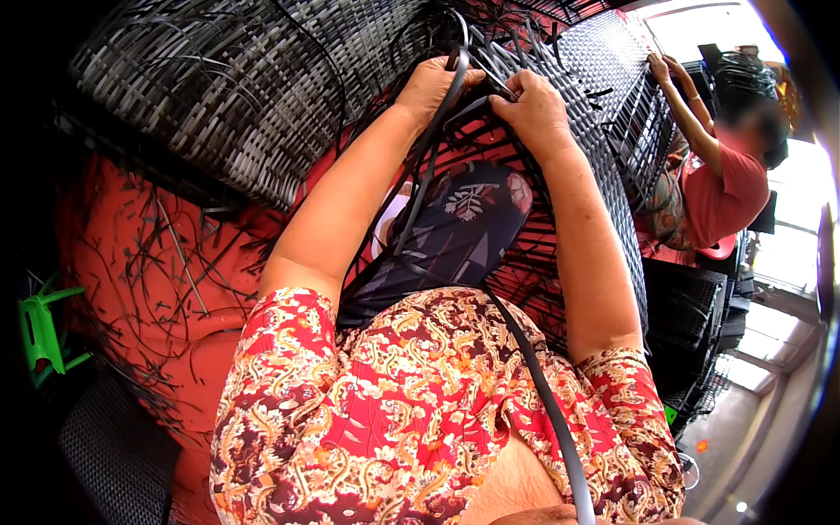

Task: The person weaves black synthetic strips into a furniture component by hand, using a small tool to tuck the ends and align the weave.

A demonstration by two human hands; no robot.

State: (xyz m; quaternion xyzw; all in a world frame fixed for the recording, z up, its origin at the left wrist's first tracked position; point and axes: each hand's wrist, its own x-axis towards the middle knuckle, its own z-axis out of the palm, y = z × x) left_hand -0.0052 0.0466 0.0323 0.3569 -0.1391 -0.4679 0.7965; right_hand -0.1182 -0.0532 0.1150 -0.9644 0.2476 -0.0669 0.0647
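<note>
My left hand (430, 89) is closed, thumb and fingers pinching a dark flat wicker strip (547, 394). This strip loops above the hand, and a long length trails over my lap and chest. Close by on the right, my right hand (535, 107) is also closed, its thumb and fingers gripping a dark strip at the edge of a grey woven wicker piece (605, 166). Several loose strip ends stick up around both hands. Below them, black open ribs (534, 302) of the piece spread beside my knee. The exact fingertip contact is partly hidden.
A large black-and-grey woven panel (236, 105) stands at the upper left. Strip scraps litter the red floor covering (197, 324). A green stool (42, 328) is at far left. On the right, a person in a red top (722, 197) handles another woven piece near stacked black wicker (687, 306).
</note>
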